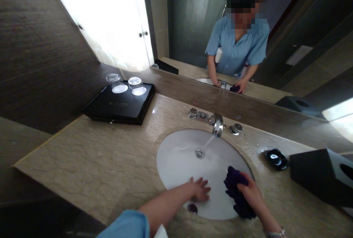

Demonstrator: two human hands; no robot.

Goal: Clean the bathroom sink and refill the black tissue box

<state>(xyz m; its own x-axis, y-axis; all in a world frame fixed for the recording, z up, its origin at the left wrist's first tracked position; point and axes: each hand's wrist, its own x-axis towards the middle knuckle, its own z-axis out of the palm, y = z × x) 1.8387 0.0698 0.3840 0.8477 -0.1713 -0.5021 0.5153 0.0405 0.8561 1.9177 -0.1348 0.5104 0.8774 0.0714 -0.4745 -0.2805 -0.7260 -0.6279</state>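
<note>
Water runs from the chrome faucet into a white oval sink. Over the near part of the basin, my left hand is spread with its fingers apart, holding nothing; whether it touches the basin I cannot tell. My right hand grips a bunched dark purple cloth at the right side of the sink. Part of the cloth hangs below the fingers, over the basin's edge. A metal drain shows at the bottom of the bowl, and a dark round overflow hole lies near my left wrist.
Two clear glasses stand on a black box at the back left. Chrome knobs flank the faucet. A black dish and a dark tissue box sit at the right. A wall mirror reflects a person in blue.
</note>
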